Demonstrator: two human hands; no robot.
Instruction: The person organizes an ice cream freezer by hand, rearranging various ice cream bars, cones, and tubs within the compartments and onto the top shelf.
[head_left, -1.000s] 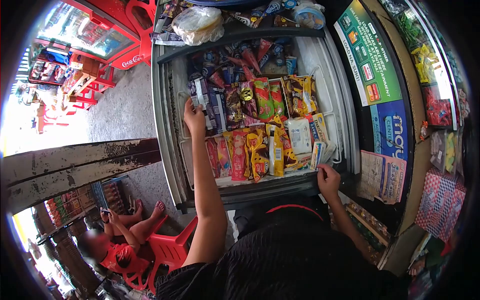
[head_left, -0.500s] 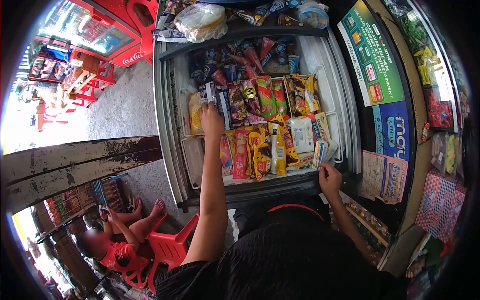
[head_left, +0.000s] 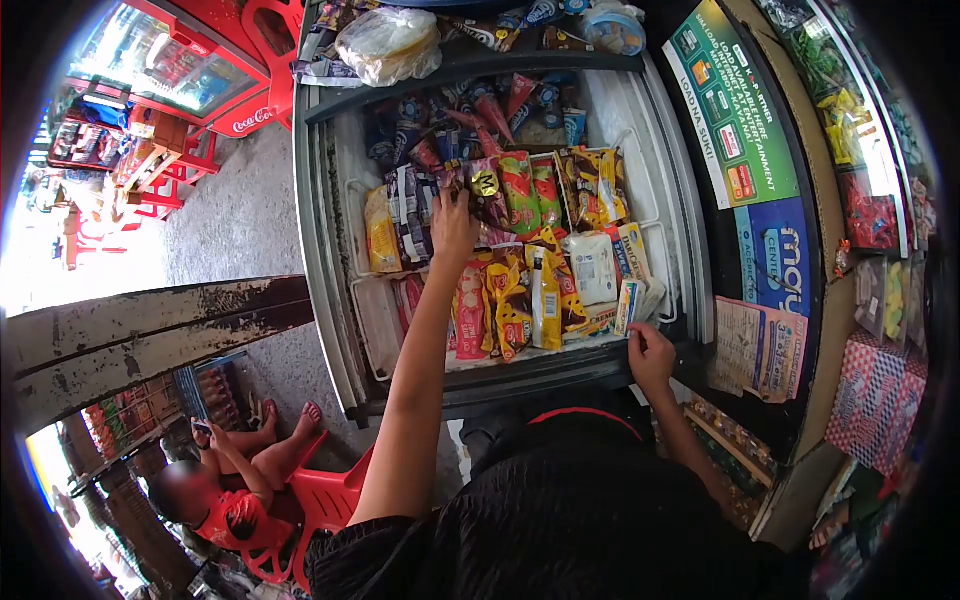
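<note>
Wrapped ice cream bars lie in rows in a chest freezer (head_left: 640, 100). My left hand (head_left: 455, 225) reaches over the rear row, fingers stretched onto a dark purple wrapper that it partly covers. Just left of it are dark-and-white ice cream packs (head_left: 410, 215) and a yellow pack (head_left: 381, 230). To its right is a purple bar marked M (head_left: 488, 190), then green-and-red bars (head_left: 516, 190). My right hand (head_left: 651, 357) is curled closed at the freezer's front edge, close to a small white ice cream box (head_left: 626, 306).
Ice cream cones (head_left: 487, 108) fill the freezer's back. A plastic-wrapped tub (head_left: 388, 45) sits on its top. At left, a worn wooden beam (head_left: 160, 335) juts in, and a person (head_left: 225, 505) sits on a red chair (head_left: 330, 490). Signs (head_left: 735, 110) stand at right.
My left hand has shifted right, from the dark-and-white pack at the row's left end to the purple wrappers. That pack now lies in the row. My right hand stays near the front edge.
</note>
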